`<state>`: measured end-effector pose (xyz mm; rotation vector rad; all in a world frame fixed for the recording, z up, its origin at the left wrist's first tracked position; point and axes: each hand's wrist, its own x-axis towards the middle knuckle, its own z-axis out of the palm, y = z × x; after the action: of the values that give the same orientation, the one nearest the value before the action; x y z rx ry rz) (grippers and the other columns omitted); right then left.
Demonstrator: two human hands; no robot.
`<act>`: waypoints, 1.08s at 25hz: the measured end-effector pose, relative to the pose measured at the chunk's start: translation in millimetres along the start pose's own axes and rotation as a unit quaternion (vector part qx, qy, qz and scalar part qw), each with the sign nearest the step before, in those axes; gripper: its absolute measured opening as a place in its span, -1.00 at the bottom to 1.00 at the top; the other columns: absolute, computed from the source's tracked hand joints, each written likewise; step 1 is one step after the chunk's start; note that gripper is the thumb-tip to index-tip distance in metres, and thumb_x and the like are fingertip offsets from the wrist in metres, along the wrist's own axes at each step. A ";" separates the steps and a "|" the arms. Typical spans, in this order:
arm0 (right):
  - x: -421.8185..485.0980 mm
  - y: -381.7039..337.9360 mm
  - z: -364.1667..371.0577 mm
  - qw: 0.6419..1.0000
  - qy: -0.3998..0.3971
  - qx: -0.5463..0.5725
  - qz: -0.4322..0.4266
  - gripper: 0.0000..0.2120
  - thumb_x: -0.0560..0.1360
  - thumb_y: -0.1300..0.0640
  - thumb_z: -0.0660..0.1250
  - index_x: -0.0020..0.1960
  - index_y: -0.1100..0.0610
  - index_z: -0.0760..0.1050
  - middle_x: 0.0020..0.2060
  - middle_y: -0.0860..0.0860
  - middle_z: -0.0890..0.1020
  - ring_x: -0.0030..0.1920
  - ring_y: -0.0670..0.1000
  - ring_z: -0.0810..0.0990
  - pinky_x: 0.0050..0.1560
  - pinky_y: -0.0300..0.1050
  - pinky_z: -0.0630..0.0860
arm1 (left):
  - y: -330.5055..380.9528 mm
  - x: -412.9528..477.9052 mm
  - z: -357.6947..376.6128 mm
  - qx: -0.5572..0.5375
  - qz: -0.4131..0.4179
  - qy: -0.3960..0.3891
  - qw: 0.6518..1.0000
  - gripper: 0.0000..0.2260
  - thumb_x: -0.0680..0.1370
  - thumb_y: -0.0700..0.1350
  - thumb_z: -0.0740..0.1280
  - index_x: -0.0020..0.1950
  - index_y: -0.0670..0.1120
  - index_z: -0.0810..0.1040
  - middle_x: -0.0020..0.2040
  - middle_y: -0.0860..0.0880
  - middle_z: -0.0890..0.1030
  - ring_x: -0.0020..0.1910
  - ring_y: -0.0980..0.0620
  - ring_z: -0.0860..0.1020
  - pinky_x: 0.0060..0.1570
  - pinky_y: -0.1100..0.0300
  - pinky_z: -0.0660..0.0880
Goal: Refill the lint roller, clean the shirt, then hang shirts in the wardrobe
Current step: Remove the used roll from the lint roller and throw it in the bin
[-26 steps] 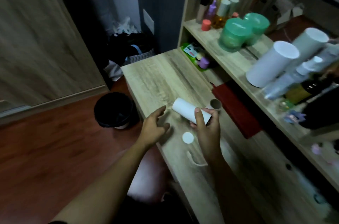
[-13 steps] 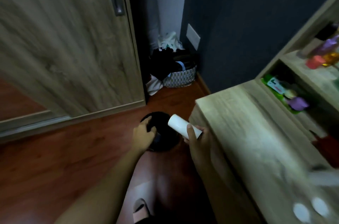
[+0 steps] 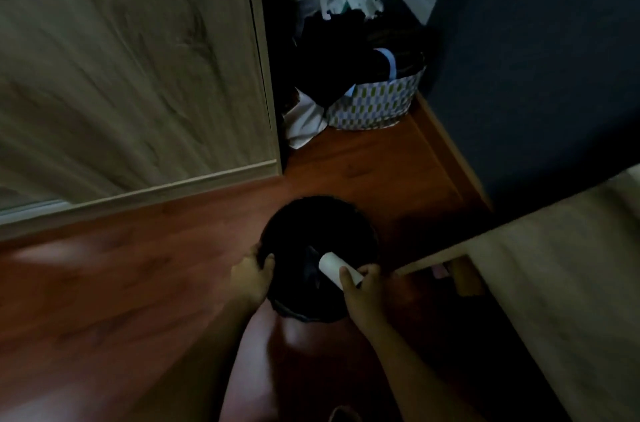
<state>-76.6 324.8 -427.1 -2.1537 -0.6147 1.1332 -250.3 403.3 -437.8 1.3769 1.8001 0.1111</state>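
My right hand (image 3: 362, 286) grips a white lint roll (image 3: 337, 268) and holds it over the open mouth of a black waste bin (image 3: 318, 227) on the floor. The roll's far end points into the bin. My left hand (image 3: 252, 278) holds the bin's left rim, thumb curled over the edge. The wooden wardrobe door (image 3: 131, 68) stands closed at the upper left. No shirt or roller handle is in view.
A patterned basket (image 3: 377, 103) heaped with dark clothes sits in the corner by the dark wall. The wooden desk edge (image 3: 540, 241) runs along the right. Red-brown floorboards (image 3: 104, 300) spread to the left. My knee is below the bin.
My view swung from the desk down to the floor. My right hand carried the white roll off the desk to above the bin, and my left hand took hold of the bin's rim.
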 end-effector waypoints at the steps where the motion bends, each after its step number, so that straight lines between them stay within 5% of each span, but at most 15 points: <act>1: 16.4 16.9 13.5 1.000 -0.006 -0.011 0.005 -0.76 0.51 0.07 0.29 0.00 0.13 0.25 -0.03 0.11 0.48 -0.12 0.06 0.50 -0.36 -0.25 0.37 | -9.0 15.4 18.2 -0.003 -0.021 -0.007 1.000 -0.52 0.59 0.00 0.19 0.45 -0.16 0.22 0.28 -0.26 0.49 0.21 -0.28 0.50 0.17 -0.03 0.46; 4: 58.5 51.7 47.4 0.999 -0.024 -0.033 0.006 -0.75 0.51 0.02 0.28 0.00 0.09 0.23 -0.06 0.08 0.48 -0.10 0.08 0.52 -0.24 -0.16 0.42 | -34.3 50.2 67.2 -0.057 -0.054 0.020 0.997 -0.50 0.59 -0.06 0.21 0.45 -0.24 0.16 0.24 -0.34 0.49 0.13 -0.35 0.52 0.01 -0.06 0.47; 8: 83.8 56.4 75.2 0.996 -0.079 -0.039 0.000 -0.60 0.53 -0.05 0.22 0.21 0.17 0.22 0.08 0.14 0.46 0.03 0.12 0.51 -0.07 -0.06 0.44 | -55.6 66.0 85.2 -0.073 -0.077 0.035 0.994 -0.71 0.60 -0.24 0.15 0.29 -0.32 0.27 0.08 -0.38 0.54 -0.07 -0.30 0.53 -0.19 0.02 0.35; 11: 59.4 13.7 62.3 0.991 -0.125 -0.044 -0.001 -0.43 0.55 -0.05 0.19 0.43 0.21 0.10 0.35 0.20 0.31 0.28 0.19 0.40 0.17 -0.03 0.40 | -27.9 39.6 45.4 -0.068 -0.068 0.031 0.995 -0.62 0.61 -0.16 0.14 0.37 -0.32 0.22 0.18 -0.38 0.52 0.08 -0.37 0.52 -0.11 -0.02 0.39; 15: 10.6 -40.1 22.9 0.984 -0.140 -0.104 -0.032 -0.44 0.56 -0.07 0.16 0.44 0.18 0.11 0.41 0.17 0.23 0.36 0.17 0.32 0.31 0.02 0.34 | 12.2 -4.9 -9.3 -0.040 -0.068 0.019 0.997 -0.44 0.61 -0.05 0.15 0.50 -0.27 0.03 0.36 -0.33 0.40 0.24 -0.33 0.45 0.12 -0.05 0.41; 19: 12.0 -65.3 4.5 0.985 -0.107 -0.134 -0.031 -0.44 0.56 -0.06 0.15 0.44 0.21 0.14 0.42 0.18 0.24 0.38 0.18 0.30 0.32 -0.01 0.30 | 44.2 -13.2 -25.2 -0.041 -0.058 0.010 0.997 -0.48 0.61 -0.09 0.15 0.49 -0.28 0.08 0.34 -0.32 0.42 0.26 -0.31 0.45 0.14 0.01 0.41; 27: -148.9 -263.9 -137.0 0.950 -0.067 -0.201 -0.228 -0.52 0.56 -0.06 0.15 0.36 0.21 0.25 0.32 0.21 0.37 0.32 0.20 0.35 0.29 0.02 0.29 | 214.5 -207.7 -210.9 -0.067 0.079 0.096 0.990 -0.60 0.61 -0.09 0.16 0.35 -0.31 0.31 0.26 -0.34 0.49 0.25 -0.30 0.45 0.11 0.07 0.38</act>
<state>-68.7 370.9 -97.9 -2.0962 -1.4272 0.9571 -219.3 399.7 -73.6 1.4516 1.8005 0.4548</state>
